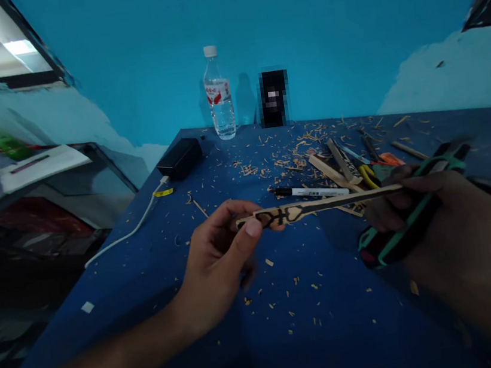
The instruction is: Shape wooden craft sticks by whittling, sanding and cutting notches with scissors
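Note:
Between the thumb and fingers of my left hand (223, 259) is one end of a thin wooden stick (320, 205), held level above the table. Black marker outlines run along its face, with curved shapes near the left end. My right hand (450, 229) is closed around a green-and-black handled tool (416, 213), slanted up to the right; its exact kind is unclear. The thumb and finger of that hand also meet the stick's right end. Just behind the stick lies a black-and-white marker pen (314, 191).
On the blue table (283, 336) are scattered wood shavings (248, 168), wood strips (329, 170) and yellow-handled pliers (367, 177). A water bottle (220, 100) stands by the wall beside a pixelated dark object (274, 99). At left, a white cable (129, 232) runs from a black box (180, 158).

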`<state>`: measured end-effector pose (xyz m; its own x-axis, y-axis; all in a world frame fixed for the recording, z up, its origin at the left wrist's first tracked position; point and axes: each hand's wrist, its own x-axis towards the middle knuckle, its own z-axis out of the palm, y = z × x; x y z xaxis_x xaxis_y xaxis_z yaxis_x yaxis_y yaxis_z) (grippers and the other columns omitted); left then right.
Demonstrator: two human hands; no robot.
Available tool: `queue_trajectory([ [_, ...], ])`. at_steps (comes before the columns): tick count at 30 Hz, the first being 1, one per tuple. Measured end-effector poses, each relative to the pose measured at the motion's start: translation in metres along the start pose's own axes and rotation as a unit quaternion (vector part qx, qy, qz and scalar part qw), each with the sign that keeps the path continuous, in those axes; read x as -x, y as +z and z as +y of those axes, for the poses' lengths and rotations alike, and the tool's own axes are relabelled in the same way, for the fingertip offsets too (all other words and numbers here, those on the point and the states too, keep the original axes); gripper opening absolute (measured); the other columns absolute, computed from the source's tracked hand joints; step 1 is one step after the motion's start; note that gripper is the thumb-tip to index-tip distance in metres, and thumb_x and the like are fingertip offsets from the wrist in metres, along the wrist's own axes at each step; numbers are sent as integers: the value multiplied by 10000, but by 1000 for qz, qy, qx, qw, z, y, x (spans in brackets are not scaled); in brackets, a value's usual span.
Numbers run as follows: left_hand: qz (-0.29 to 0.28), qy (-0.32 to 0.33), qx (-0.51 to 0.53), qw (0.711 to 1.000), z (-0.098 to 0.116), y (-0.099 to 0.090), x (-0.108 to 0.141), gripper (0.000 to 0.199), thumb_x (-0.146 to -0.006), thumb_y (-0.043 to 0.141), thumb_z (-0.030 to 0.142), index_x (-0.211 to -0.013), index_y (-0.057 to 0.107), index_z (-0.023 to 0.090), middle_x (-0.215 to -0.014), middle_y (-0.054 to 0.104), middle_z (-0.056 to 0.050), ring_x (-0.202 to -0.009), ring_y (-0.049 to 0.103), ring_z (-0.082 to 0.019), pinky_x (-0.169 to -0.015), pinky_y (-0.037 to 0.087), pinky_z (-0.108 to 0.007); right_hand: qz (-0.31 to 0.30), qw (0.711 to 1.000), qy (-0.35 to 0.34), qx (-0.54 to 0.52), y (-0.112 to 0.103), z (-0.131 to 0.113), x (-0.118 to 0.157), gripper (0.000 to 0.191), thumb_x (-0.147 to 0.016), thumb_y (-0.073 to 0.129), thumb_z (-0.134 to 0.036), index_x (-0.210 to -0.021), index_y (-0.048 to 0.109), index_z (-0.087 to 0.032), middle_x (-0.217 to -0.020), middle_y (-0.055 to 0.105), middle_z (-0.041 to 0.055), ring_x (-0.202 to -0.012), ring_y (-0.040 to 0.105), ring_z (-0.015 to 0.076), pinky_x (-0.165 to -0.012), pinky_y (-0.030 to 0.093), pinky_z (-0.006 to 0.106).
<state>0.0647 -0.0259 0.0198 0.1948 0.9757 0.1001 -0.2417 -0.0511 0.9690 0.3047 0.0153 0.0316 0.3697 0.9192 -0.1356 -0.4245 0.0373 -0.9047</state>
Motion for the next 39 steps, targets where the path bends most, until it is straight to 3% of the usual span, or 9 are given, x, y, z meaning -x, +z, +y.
queue_trajectory([
  [3,0,8,4,1000,0,-1,-1,138,-994,620,349,-1073,631,238,-919,699,12,-432,383,-4,-392,421,-114,6,1000,0,-3,1,0,1,118,-610,621,-210,-663,516,-215,-570,344,-41,-412,321,103,-376,266,265],
  [13,54,29,-1,998,1,-3,-8,198,-951,671,382,-1058,624,221,-782,689,20,-409,313,-25,-377,388,-140,-12,1000,26,-1,1,3,7,232,-636,698,-246,-724,485,-220,-579,358,-66,-428,339,86,-378,301,224],
  [24,47,21,-23,998,2,-6,-5,181,-954,675,410,-985,636,236,-746,613,48,-458,374,-21,-418,323,-136,-17,1000,-14,-12,3,-3,10,215,-705,691,-172,-668,482,-204,-567,358,-59,-417,344,97,-396,300,254],
  [32,42,36,-91,994,1,-6,-4,369,-993,573,510,-788,556,204,-609,508,51,-490,378,-65,-442,284,-187,-13,999,-38,-22,3,-5,11,256,-699,771,-185,-762,526,-224,-536,360,-83,-398,332,107,-393,295,266],
  [39,43,38,-154,986,-2,-10,-1,486,-984,534,596,-707,605,203,-548,498,38,-489,423,-80,-461,301,-212,-17,999,-45,-17,1,-6,12,202,-781,733,-226,-807,533,-236,-533,365,-83,-393,328,116,-395,327,274],
])
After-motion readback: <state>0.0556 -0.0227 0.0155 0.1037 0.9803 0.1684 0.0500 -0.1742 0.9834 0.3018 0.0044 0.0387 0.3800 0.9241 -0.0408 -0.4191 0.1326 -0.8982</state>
